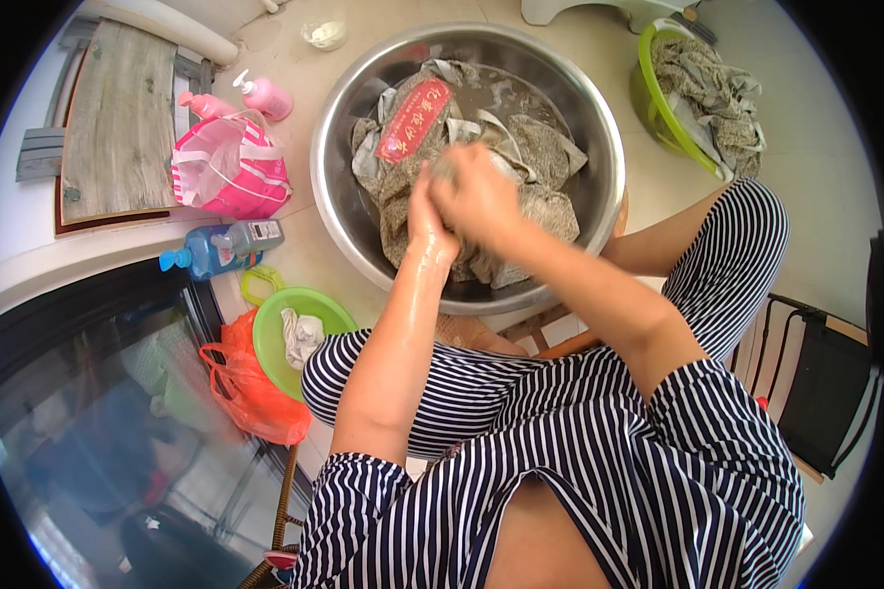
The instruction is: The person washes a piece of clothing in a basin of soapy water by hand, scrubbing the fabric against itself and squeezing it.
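Note:
A large round steel basin [614,162] in front of me holds murky water and a wet, brown-grey speckled cloth [545,147] with pale edging. A red patch with lettering [414,120] lies face up on that fabric. Over the basin's near half, my left hand [428,221] and my right hand [476,194] are pressed together, both closed round a bunched bit of the cloth that shows between them. Motion blurs the right hand, a fist above the left one. Water glistens on the left wrist and forearm.
A green tub [648,93] heaped with similar cloth stands at the far right. On the left are pink pump bottles [265,98], a pink bag [236,177], a blue bottle [206,253], a green bowl [339,316] with a white cloth, and a red plastic bag [255,393].

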Action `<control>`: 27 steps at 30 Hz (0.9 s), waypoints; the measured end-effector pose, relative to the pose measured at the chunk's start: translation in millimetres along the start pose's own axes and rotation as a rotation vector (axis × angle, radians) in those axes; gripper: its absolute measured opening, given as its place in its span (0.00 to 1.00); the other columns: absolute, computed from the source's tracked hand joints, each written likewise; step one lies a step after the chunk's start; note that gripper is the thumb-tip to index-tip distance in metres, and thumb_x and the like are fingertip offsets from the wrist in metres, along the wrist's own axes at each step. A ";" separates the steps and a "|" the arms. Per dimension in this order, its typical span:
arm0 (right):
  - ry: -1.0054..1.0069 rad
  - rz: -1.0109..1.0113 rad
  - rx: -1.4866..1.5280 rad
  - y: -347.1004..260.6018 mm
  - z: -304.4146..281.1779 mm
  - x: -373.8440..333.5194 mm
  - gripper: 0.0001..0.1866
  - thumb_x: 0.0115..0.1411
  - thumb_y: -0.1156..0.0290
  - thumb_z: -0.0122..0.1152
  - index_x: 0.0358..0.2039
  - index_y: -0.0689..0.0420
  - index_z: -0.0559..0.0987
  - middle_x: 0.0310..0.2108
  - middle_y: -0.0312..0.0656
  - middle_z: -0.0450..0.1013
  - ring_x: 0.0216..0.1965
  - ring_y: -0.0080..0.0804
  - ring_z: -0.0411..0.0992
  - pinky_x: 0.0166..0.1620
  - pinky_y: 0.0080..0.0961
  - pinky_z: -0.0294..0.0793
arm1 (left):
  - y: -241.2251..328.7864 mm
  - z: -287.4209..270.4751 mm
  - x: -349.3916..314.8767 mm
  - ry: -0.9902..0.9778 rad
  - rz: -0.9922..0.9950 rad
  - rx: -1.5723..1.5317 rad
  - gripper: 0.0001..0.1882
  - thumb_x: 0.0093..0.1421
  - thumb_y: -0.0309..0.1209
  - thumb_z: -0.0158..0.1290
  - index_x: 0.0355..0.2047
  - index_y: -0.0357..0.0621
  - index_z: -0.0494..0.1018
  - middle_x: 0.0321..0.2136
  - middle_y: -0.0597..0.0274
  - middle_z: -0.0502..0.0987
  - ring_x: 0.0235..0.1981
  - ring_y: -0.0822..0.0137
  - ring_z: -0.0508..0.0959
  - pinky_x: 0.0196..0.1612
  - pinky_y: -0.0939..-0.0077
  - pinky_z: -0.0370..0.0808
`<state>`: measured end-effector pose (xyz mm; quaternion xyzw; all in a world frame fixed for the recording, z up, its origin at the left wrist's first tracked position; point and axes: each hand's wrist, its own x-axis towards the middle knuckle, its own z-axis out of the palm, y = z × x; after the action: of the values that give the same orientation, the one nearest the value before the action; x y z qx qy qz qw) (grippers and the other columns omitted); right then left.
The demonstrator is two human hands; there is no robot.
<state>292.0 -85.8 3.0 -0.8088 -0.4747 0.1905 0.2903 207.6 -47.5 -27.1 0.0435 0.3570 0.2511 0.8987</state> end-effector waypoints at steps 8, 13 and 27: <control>-0.009 0.095 -0.038 38.2 -7.8 33.3 0.18 0.63 0.56 0.58 0.30 0.60 0.79 0.29 0.52 0.75 0.34 0.54 0.75 0.39 0.46 0.75 | -26.4 3.3 13.5 0.135 -0.032 0.091 0.20 0.65 0.47 0.50 0.49 0.47 0.72 0.48 0.62 0.78 0.48 0.64 0.77 0.55 0.63 0.72; -0.014 -0.338 0.150 -34.6 -7.6 -40.0 0.14 0.55 0.60 0.65 0.30 0.59 0.78 0.32 0.50 0.74 0.30 0.49 0.75 0.36 0.43 0.76 | -9.4 -32.7 3.4 -0.197 0.063 -0.025 0.21 0.69 0.49 0.41 0.51 0.48 0.70 0.43 0.55 0.78 0.40 0.58 0.80 0.47 0.56 0.78; -0.497 -0.450 0.173 -2.7 -50.2 24.0 0.49 0.55 0.58 0.69 0.72 0.53 0.52 0.63 0.59 0.63 0.65 0.57 0.60 0.65 0.43 0.60 | 31.8 11.5 -23.8 0.065 0.359 0.324 0.15 0.60 0.42 0.60 0.39 0.43 0.78 0.36 0.67 0.78 0.37 0.73 0.75 0.45 0.73 0.70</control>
<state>331.1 -78.2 42.1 -0.5852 -0.6795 0.3522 0.2679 187.1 -30.1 4.3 0.2414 0.4081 0.3474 0.8090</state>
